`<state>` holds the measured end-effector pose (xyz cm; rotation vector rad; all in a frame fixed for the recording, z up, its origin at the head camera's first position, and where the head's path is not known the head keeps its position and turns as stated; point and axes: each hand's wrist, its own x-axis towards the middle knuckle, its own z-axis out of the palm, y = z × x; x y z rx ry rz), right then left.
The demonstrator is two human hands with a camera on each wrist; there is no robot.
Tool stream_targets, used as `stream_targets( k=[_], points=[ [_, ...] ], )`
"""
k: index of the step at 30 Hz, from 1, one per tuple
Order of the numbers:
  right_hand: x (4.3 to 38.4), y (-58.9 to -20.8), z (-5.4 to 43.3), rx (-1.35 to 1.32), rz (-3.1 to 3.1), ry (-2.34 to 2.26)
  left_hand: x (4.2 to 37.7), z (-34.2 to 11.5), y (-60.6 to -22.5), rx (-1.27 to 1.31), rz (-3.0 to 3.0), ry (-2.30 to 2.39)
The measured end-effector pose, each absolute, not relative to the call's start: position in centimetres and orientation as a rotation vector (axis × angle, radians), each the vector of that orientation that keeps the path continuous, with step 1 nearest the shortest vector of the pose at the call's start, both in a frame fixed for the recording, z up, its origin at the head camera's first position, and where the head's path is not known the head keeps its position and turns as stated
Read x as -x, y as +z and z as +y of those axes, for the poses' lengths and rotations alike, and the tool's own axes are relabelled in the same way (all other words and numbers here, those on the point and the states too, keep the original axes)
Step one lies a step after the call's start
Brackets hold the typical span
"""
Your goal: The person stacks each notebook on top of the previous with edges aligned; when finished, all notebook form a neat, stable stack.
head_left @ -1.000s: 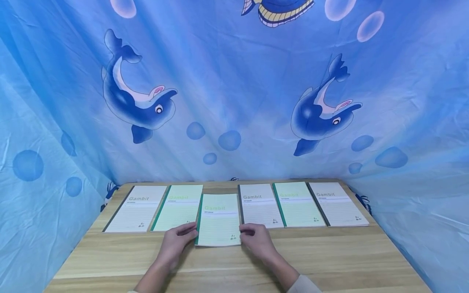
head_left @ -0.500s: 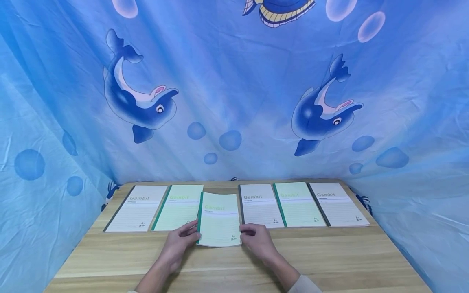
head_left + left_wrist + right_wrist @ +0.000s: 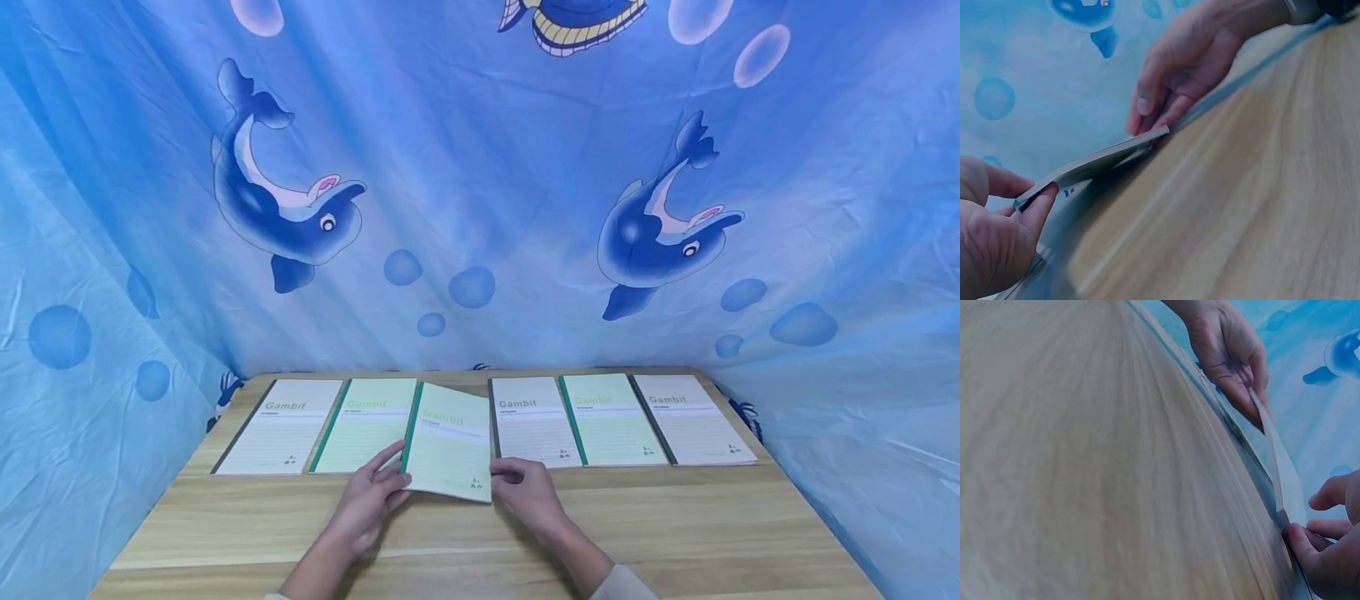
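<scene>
My left hand [image 3: 367,504] pinches the spine side of a pale green notebook [image 3: 448,442] with a dark green spine. In the left wrist view the notebook [image 3: 1104,156] slants, its spine side lifted off the table and its far edge low. My left hand [image 3: 997,237] has fingers above and below it there. My right hand [image 3: 525,496] is at the notebook's lower right edge, fingers loosely bent. The right wrist view shows one fingertip of my right hand [image 3: 1335,544] at the low edge, another finger apart from the cover.
On the wooden table [image 3: 480,542], a white notebook [image 3: 277,429] and a green notebook [image 3: 367,421] lie to the left. To the right are a white notebook [image 3: 532,421], a green notebook [image 3: 611,417] and another white notebook [image 3: 690,417]. A blue curtain [image 3: 480,183] hangs behind.
My left hand has raised the notebook's spine side from nearly flat, so it now tilts down to the right. My right hand has stayed at the right edge.
</scene>
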<state>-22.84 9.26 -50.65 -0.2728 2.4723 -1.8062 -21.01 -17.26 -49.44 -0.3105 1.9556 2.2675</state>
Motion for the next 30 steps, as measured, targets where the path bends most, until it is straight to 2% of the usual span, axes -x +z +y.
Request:
stream_targets(
  k=[10, 16, 30],
  points=[
    [22.9, -50.5, 9.2, 0.197, 2.365, -1.87, 21.0, -17.6, -48.9, 0.284, 1.748, 2.399],
    [22.9, -50.1, 9.3, 0.135, 2.088, -2.045, 21.1, -17.6, -48.6, 0.288, 1.699, 2.439],
    [23.5, -49.3, 9.7, 0.1, 2.066, -2.197, 20.7, -15.6, -48.7, 0.294, 2.045, 2.278]
  ],
)
